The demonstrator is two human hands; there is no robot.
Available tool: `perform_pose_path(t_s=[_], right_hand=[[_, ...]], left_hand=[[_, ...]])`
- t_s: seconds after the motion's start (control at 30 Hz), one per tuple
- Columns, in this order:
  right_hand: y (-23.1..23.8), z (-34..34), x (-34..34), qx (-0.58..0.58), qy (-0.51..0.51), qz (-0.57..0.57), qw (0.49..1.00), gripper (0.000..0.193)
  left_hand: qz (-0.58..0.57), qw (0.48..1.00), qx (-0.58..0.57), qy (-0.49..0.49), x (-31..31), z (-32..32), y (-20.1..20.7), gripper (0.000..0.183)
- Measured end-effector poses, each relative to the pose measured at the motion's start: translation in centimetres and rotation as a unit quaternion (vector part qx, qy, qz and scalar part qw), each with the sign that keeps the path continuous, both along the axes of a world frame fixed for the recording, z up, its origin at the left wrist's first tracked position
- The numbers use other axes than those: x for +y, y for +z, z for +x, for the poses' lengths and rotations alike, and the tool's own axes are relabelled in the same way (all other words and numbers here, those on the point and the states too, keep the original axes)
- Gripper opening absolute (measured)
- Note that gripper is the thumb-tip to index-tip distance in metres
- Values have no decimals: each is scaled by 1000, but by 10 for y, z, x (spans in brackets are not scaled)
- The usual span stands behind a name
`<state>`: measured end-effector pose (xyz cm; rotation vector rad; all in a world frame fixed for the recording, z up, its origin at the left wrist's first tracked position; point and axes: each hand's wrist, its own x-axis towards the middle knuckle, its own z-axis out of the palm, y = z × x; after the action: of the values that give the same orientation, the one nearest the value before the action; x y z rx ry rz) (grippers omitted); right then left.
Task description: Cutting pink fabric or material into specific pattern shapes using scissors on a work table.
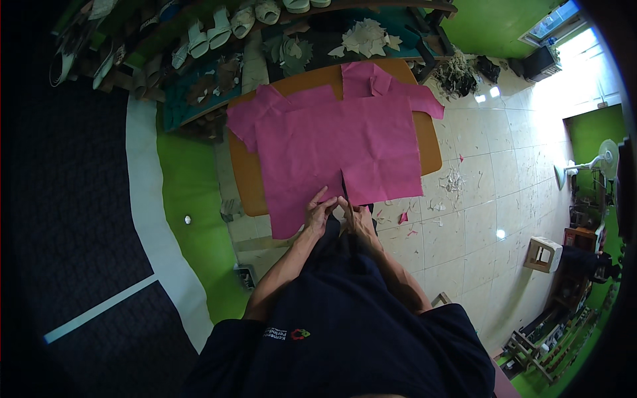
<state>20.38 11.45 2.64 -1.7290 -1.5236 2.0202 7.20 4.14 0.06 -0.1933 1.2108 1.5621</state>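
Observation:
A large sheet of pink fabric [305,146] lies over the table, its near edge hanging toward my body. My right hand [360,217] is closed around dark scissors [346,188], whose blades point away from me into a slit in the fabric's near edge. Just left of the scissors, my left hand [320,213] pinches the fabric's near edge, with one finger raised. More pink fabric pieces [361,78] lie folded at the table's far side. The scissors' handles are mostly hidden by my right hand.
Orange-brown table [247,179] shows around the fabric. Beyond it, a shelf holds pale shoes [219,30] and a pile of cut star-like pieces [368,40]. Scraps [454,182] litter the tiled floor to the right, near a white fan [605,156] and a pale stool [544,255].

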Motion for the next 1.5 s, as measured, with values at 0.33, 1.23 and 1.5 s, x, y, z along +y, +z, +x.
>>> perform_pose_path(t_s=[0.33, 1.23, 1.5], right_hand=[[26, -14, 23, 22, -9, -41, 999, 70], [4, -41, 34, 12, -26, -15, 999, 86], [-1, -44, 66, -3, 45, 4, 999, 86]], left_hand=[[9, 1000, 2, -12, -6, -1, -10, 65], [-4, 1000, -17, -12, -8, -12, 17, 52], [13, 1000, -23, 5, -5, -8, 24, 55]])
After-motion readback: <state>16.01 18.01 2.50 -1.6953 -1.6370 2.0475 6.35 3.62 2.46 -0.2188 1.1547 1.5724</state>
